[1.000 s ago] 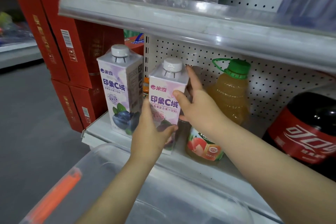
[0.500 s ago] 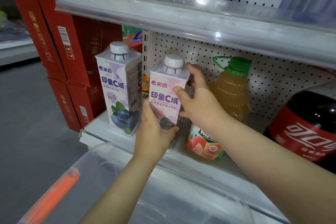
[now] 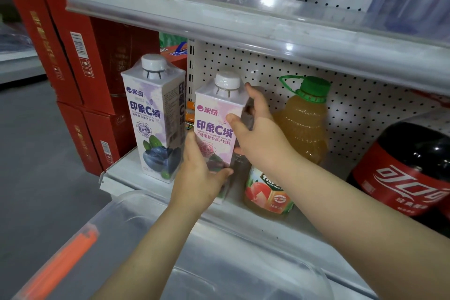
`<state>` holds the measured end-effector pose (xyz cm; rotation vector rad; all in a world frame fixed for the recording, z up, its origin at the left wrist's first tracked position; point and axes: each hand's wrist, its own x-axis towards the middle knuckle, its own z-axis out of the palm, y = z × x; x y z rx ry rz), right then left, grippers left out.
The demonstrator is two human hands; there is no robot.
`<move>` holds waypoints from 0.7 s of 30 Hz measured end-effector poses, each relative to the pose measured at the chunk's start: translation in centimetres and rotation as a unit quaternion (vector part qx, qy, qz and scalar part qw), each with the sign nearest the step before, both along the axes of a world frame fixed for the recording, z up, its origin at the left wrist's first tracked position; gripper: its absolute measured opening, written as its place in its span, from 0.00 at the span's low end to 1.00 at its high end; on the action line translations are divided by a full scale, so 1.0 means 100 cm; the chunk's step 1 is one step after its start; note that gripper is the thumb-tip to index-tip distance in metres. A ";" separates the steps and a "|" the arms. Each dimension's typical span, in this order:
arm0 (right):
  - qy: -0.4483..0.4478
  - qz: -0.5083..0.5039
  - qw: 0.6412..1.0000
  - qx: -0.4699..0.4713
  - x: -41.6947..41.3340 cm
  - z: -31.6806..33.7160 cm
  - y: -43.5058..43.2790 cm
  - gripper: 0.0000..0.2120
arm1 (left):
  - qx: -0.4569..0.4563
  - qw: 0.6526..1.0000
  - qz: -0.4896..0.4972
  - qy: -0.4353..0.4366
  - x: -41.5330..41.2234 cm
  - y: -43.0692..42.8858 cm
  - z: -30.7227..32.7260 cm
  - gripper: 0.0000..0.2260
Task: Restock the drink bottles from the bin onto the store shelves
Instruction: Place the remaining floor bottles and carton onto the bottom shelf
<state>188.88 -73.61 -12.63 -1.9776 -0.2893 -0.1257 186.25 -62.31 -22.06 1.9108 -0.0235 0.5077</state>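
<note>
I see both hands on the pink passion fruit juice carton (image 3: pixel 214 117), which stands upright with its base at the front edge of the lower shelf (image 3: pixel 126 173). My view does not show whether its full weight is down. The left hand (image 3: pixel 197 178) wraps the carton's lower part, thumb across the front and fingers round the left side. The right hand (image 3: pixel 260 139) grips higher up, thumb on the front face and fingers reaching up the right side toward the white cap. Just left of that carton stands a blueberry juice carton (image 3: pixel 153 117), apart from it. Just right of it, behind the right hand, is a peach juice jug (image 3: pixel 302 124), and further right a cola bottle (image 3: pixel 414 165). Below the carton lies the clear plastic bin (image 3: pixel 136 200)
</note>
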 end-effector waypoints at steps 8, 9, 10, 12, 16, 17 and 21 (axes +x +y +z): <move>0.007 -0.007 1.000 -0.020 0.001 0.006 0.002 0.31 | 0.004 1.000 -0.008 0.018 0.005 0.003 0.001 0.40; 0.009 -0.008 1.000 -0.020 0.001 0.007 0.002 0.31 | 0.005 1.000 -0.010 0.022 0.006 0.003 0.002 0.42; 0.010 -0.009 1.000 -0.021 0.002 0.008 0.003 0.31 | 0.005 1.000 -0.010 0.023 0.007 0.003 0.002 0.43; 0.010 -0.013 0.999 -0.030 0.003 0.009 0.005 0.31 | 0.013 1.000 -0.006 0.025 0.010 0.004 0.001 0.44; 0.026 -0.020 0.999 -0.039 0.008 0.013 0.008 0.31 | 0.002 0.999 -0.012 0.034 0.021 0.004 0.000 0.43; 0.032 -0.022 0.999 -0.037 0.009 0.015 0.010 0.31 | -0.001 0.999 -0.010 0.043 0.024 0.004 0.000 0.43; 0.033 -0.026 0.998 -0.035 0.009 0.016 0.012 0.31 | -0.020 0.997 -0.006 0.068 0.030 0.005 -0.003 0.43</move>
